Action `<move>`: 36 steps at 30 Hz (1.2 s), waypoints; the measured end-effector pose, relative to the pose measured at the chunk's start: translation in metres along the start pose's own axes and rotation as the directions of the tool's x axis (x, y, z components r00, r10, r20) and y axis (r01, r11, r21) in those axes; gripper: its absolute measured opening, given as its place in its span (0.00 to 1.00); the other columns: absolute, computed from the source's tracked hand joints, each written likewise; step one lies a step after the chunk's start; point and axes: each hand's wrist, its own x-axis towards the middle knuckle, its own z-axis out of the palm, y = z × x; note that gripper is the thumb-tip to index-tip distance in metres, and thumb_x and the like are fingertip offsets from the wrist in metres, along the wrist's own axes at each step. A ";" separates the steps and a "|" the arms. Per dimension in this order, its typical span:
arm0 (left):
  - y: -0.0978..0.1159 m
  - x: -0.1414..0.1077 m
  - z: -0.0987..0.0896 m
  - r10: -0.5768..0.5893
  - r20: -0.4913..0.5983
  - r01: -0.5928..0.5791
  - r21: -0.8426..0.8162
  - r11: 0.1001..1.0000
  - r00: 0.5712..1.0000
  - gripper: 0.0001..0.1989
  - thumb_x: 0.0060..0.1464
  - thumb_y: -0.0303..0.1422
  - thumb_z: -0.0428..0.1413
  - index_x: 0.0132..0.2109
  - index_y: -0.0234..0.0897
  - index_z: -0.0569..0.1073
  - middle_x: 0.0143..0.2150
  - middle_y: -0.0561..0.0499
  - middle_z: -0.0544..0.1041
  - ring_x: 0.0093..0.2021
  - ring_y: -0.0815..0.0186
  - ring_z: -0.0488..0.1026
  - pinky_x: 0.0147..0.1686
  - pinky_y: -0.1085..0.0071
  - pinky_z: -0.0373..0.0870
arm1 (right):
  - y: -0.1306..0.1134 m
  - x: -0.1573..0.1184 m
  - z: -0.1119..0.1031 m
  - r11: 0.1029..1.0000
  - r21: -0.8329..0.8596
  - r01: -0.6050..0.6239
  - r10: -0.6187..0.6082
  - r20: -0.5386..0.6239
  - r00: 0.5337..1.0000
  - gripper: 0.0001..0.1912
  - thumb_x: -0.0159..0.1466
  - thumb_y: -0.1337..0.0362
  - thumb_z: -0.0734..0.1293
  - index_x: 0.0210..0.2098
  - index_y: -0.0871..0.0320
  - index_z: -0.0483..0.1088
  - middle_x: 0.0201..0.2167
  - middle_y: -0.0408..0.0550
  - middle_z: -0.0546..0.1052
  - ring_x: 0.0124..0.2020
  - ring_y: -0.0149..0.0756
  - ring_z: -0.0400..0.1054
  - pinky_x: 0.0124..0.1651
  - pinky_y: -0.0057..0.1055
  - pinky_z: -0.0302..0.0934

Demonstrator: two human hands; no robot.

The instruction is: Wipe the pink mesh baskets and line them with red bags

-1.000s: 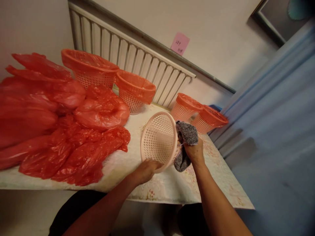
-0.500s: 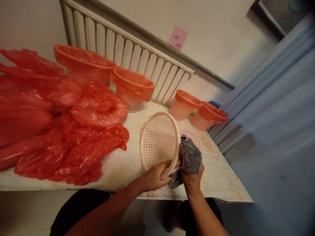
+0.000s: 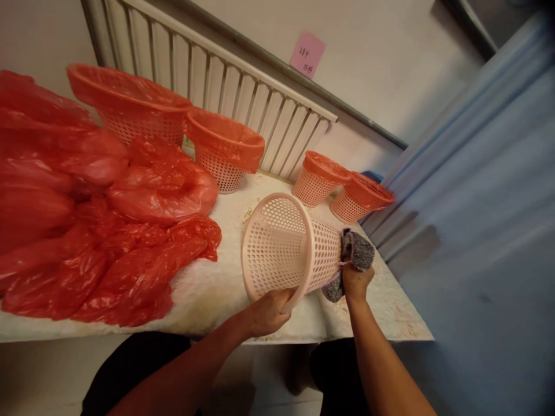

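A pale pink perforated wastebasket (image 3: pixel 325 248) lies on its side on the table, its mouth turned left toward me. My left hand (image 3: pixel 269 312) grips the near lower part of its rim, thumb inside. At the basket's base end, my right hand (image 3: pixel 358 280) is closed around a dark grey fuzzy cloth (image 3: pixel 361 252), which bunches out above and below the fist. The cloth is against or very close to the basket's outer side near the base; exact contact is hard to see.
Red plastic bags (image 3: pixel 108 248) heap over the table's left side. Several red-lined baskets (image 3: pixel 225 156) stand along the back by the white radiator (image 3: pixel 208 75). A blue curtain (image 3: pixel 468 202) hangs at the right. The table (image 3: pixel 195 303) has a light patterned cover.
My right hand has slid the cloth right, from beside the rim to the base end, uncovering the basket's side. My left hand keeps its rim hold. The view has shifted slightly.
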 end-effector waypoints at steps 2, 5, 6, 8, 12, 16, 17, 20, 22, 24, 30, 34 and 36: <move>-0.002 0.000 -0.001 0.017 0.009 -0.017 -0.005 1.000 1.000 0.26 0.46 0.18 0.46 0.52 0.35 0.70 0.46 0.48 0.77 0.44 0.62 0.71 0.49 0.67 0.66 | 0.002 -0.003 -0.002 0.998 -0.017 -0.057 0.057 -0.043 0.997 0.12 0.53 0.60 0.61 0.29 0.63 0.70 0.29 0.54 0.75 0.32 0.42 0.68 0.39 0.38 0.63; -0.002 0.001 -0.003 0.013 0.008 -0.013 -0.015 1.000 1.000 0.26 0.46 0.18 0.47 0.53 0.35 0.70 0.48 0.48 0.76 0.46 0.62 0.71 0.51 0.67 0.65 | -0.011 -0.029 -0.009 0.994 0.025 -0.102 0.103 -0.063 0.993 0.12 0.53 0.59 0.63 0.29 0.63 0.70 0.29 0.56 0.76 0.32 0.41 0.68 0.38 0.37 0.63; -0.001 0.001 -0.003 0.005 0.005 -0.005 -0.023 1.000 1.000 0.26 0.46 0.19 0.46 0.53 0.35 0.70 0.48 0.48 0.77 0.46 0.62 0.71 0.51 0.68 0.65 | -0.018 -0.042 -0.011 0.991 0.055 -0.120 0.123 -0.051 0.991 0.12 0.53 0.59 0.64 0.29 0.63 0.70 0.29 0.55 0.76 0.31 0.41 0.68 0.37 0.37 0.63; 0.000 0.001 -0.004 0.003 0.012 -0.003 -0.049 0.999 1.000 0.25 0.48 0.19 0.46 0.53 0.35 0.71 0.49 0.49 0.76 0.48 0.62 0.71 0.52 0.68 0.65 | -0.037 -0.068 -0.016 0.981 0.125 -0.151 0.154 -0.007 0.988 0.12 0.52 0.58 0.67 0.28 0.61 0.69 0.28 0.54 0.75 0.30 0.40 0.68 0.36 0.36 0.63; 0.000 0.002 -0.004 0.058 0.050 -0.054 -0.065 0.996 0.997 0.23 0.52 0.21 0.47 0.56 0.37 0.68 0.53 0.49 0.74 0.52 0.63 0.70 0.56 0.68 0.62 | -0.078 -0.101 -0.023 0.972 0.214 -0.093 0.081 0.064 0.995 0.12 0.55 0.57 0.66 0.32 0.59 0.70 0.31 0.53 0.75 0.33 0.41 0.69 0.40 0.39 0.64; -0.005 -0.001 -0.001 0.055 0.083 -0.056 0.007 0.998 0.995 0.22 0.56 0.22 0.45 0.56 0.37 0.67 0.51 0.48 0.75 0.50 0.63 0.71 0.53 0.70 0.65 | -0.109 -0.084 -0.028 0.962 0.268 0.052 -0.089 0.130 0.987 0.10 0.57 0.57 0.66 0.34 0.56 0.71 0.34 0.49 0.75 0.36 0.40 0.68 0.43 0.39 0.64; -0.006 -0.001 -0.001 0.048 0.081 -0.050 0.024 0.998 0.996 0.23 0.55 0.21 0.45 0.56 0.38 0.67 0.51 0.48 0.76 0.50 0.63 0.71 0.53 0.69 0.65 | -0.114 -0.073 -0.027 0.961 0.260 0.098 -0.137 0.139 0.981 0.09 0.57 0.58 0.66 0.34 0.56 0.71 0.34 0.48 0.75 0.37 0.40 0.68 0.43 0.39 0.64; -0.008 -0.003 -0.004 0.044 0.071 -0.047 0.048 0.998 0.996 0.28 0.49 0.18 0.45 0.57 0.38 0.67 0.53 0.49 0.75 0.53 0.61 0.70 0.55 0.66 0.64 | -0.124 -0.034 -0.021 0.950 0.239 0.199 -0.247 0.189 0.950 0.10 0.56 0.58 0.67 0.34 0.58 0.72 0.36 0.49 0.75 0.39 0.40 0.68 0.44 0.39 0.63; -0.010 -0.004 -0.008 0.059 0.083 -0.064 0.063 0.996 0.995 0.29 0.49 0.18 0.45 0.58 0.38 0.67 0.55 0.48 0.74 0.55 0.60 0.70 0.56 0.66 0.63 | -0.128 -0.010 -0.014 0.953 0.224 0.206 -0.258 0.236 0.937 0.11 0.57 0.58 0.66 0.34 0.59 0.72 0.35 0.49 0.76 0.38 0.40 0.68 0.43 0.38 0.62; -0.015 -0.003 -0.014 0.060 0.092 -0.068 0.087 0.994 0.994 0.27 0.52 0.20 0.45 0.58 0.39 0.67 0.56 0.47 0.73 0.55 0.60 0.70 0.55 0.66 0.64 | -0.131 0.005 -0.006 0.961 0.200 0.189 -0.242 0.286 0.927 0.10 0.57 0.58 0.66 0.31 0.59 0.72 0.32 0.49 0.76 0.35 0.39 0.67 0.40 0.36 0.62; -0.021 0.004 -0.019 -0.030 0.003 0.029 0.137 0.990 1.000 0.20 0.52 0.23 0.48 0.50 0.36 0.73 0.47 0.49 0.78 0.45 0.60 0.74 0.48 0.68 0.68 | -0.132 -0.005 0.007 0.959 0.216 0.185 -0.239 0.259 0.936 0.11 0.58 0.57 0.65 0.33 0.59 0.72 0.34 0.49 0.75 0.35 0.37 0.66 0.41 0.35 0.62; -0.008 0.007 -0.008 0.012 -0.140 -0.014 -0.013 1.000 0.990 0.25 0.51 0.23 0.49 0.58 0.34 0.67 0.47 0.49 0.76 0.44 0.64 0.73 0.47 0.71 0.68 | -0.127 -0.027 0.005 0.948 0.249 0.199 -0.255 0.215 0.943 0.10 0.58 0.58 0.65 0.29 0.59 0.71 0.32 0.47 0.74 0.36 0.37 0.65 0.42 0.35 0.62; -0.003 0.007 -0.005 0.050 -0.139 -0.056 -0.043 0.997 0.989 0.27 0.52 0.22 0.48 0.61 0.35 0.63 0.50 0.47 0.75 0.47 0.64 0.72 0.51 0.68 0.66 | -0.123 -0.032 0.003 0.948 0.249 0.196 -0.251 0.210 0.945 0.10 0.58 0.58 0.65 0.27 0.58 0.70 0.30 0.47 0.73 0.35 0.37 0.65 0.42 0.35 0.62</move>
